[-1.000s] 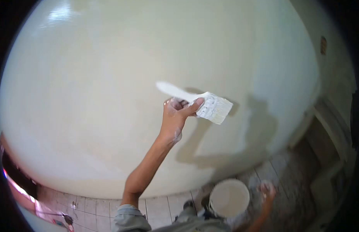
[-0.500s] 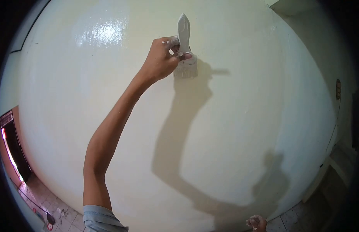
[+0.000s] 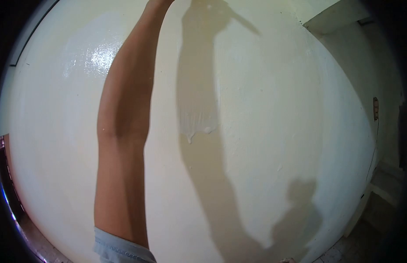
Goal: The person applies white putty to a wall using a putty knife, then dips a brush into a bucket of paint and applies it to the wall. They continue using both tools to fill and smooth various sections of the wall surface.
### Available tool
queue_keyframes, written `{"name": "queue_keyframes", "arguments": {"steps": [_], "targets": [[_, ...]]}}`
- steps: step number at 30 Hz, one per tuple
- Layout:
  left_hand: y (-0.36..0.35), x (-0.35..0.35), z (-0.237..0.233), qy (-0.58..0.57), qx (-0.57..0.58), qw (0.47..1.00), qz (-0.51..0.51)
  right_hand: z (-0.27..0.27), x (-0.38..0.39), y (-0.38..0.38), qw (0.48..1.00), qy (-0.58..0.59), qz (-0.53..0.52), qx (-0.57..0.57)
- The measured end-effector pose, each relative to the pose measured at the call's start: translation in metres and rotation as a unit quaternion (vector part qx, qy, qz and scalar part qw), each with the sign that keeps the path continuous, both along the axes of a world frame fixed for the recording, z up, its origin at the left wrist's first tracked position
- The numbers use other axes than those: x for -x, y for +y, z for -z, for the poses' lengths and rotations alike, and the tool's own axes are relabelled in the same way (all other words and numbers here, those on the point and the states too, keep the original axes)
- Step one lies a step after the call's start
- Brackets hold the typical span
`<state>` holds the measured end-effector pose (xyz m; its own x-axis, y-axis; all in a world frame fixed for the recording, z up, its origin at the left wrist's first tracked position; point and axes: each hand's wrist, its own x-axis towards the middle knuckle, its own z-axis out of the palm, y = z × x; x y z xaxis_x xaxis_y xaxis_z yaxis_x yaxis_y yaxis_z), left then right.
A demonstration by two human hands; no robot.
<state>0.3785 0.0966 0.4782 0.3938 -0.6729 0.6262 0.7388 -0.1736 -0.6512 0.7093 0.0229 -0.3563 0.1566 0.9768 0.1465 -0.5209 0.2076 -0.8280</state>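
My left arm (image 3: 124,114) reaches up along the pale wall (image 3: 265,144). The frame's top edge cuts it off near the wrist, so the hand and whatever it holds are out of sight. On the wall, the arm's shadow (image 3: 197,57) ends in a hand shape with a thin, handle-like shadow (image 3: 245,23) sticking out to the right. Below that lies a wet band of paint (image 3: 198,127), its lower edge ragged and dripping. Only a sliver of my right hand (image 3: 287,260) shows at the bottom edge; its fingers are hidden.
A recess with a ledge (image 3: 337,19) opens at the upper right. On the right side wall sits an electrical box (image 3: 375,108) with a wire hanging down. A doorway (image 3: 8,184) stands at the far left, and light glares off the wall (image 3: 100,57).
My left hand, which gripped a paint-covered paintbrush against the wall, has moved up out of the frame. A wet paint band now shows mid-wall. My right hand has sunk almost out of view.
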Motion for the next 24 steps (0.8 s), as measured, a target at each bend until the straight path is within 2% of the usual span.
{"name": "queue_keyframes", "arguments": {"steps": [2,3,4,5,6,8,9,10,11,12,15,18,20,21,22,24], "targets": [[0.001,-0.019,0.037,-0.012,-0.010,0.999,-0.042,-0.009,-0.015,-0.004,0.999,-0.004,0.026,0.020],[-0.004,-0.028,0.077,-0.021,0.060,0.996,-0.055,-0.015,-0.021,-0.005,0.999,-0.006,0.033,0.031],[-0.014,-0.035,0.129,0.041,0.076,0.995,-0.045,-0.023,-0.030,-0.008,0.998,-0.011,0.036,0.045],[-0.012,-0.030,0.162,0.042,0.039,0.991,-0.122,-0.029,-0.038,-0.007,0.998,-0.011,0.042,0.054],[-0.019,-0.027,0.203,0.083,0.084,0.989,-0.086,-0.035,-0.012,0.013,0.993,-0.008,0.038,0.115],[-0.034,-0.021,0.287,0.160,0.177,0.971,-0.011,-0.041,-0.030,0.032,0.971,-0.006,0.027,0.240],[-0.049,-0.026,0.304,0.143,0.258,0.955,-0.005,-0.026,-0.048,0.041,0.982,-0.068,-0.014,0.178],[-0.061,-0.031,0.320,0.084,0.313,0.942,0.090,-0.007,-0.060,0.052,0.983,-0.130,-0.056,0.115],[-0.077,-0.040,0.330,0.028,0.361,0.914,0.183,0.011,-0.071,0.063,0.978,-0.185,-0.091,0.045],[-0.088,-0.046,0.334,0.038,0.387,0.899,0.201,0.015,-0.075,0.065,0.978,-0.183,-0.096,0.013],[-0.106,-0.060,0.363,-0.001,0.525,0.836,0.163,0.015,-0.066,0.065,0.985,-0.142,-0.100,0.001],[-0.098,-0.056,0.381,0.006,0.542,0.836,0.082,0.046,-0.063,0.063,0.985,-0.117,-0.127,0.011],[-0.093,-0.049,0.377,0.007,0.500,0.865,0.044,0.072,-0.065,0.063,0.982,-0.107,-0.152,0.033],[-0.069,-0.060,0.360,0.013,0.482,0.875,0.026,0.049,-0.072,0.064,0.983,-0.100,-0.130,0.081],[-0.051,-0.066,0.343,0.000,0.427,0.903,-0.053,0.027,-0.079,0.065,0.982,-0.089,-0.107,0.128],[-0.043,-0.056,0.272,0.033,0.202,0.970,-0.131,-0.014,-0.075,0.042,0.974,-0.076,-0.056,0.204]]}}
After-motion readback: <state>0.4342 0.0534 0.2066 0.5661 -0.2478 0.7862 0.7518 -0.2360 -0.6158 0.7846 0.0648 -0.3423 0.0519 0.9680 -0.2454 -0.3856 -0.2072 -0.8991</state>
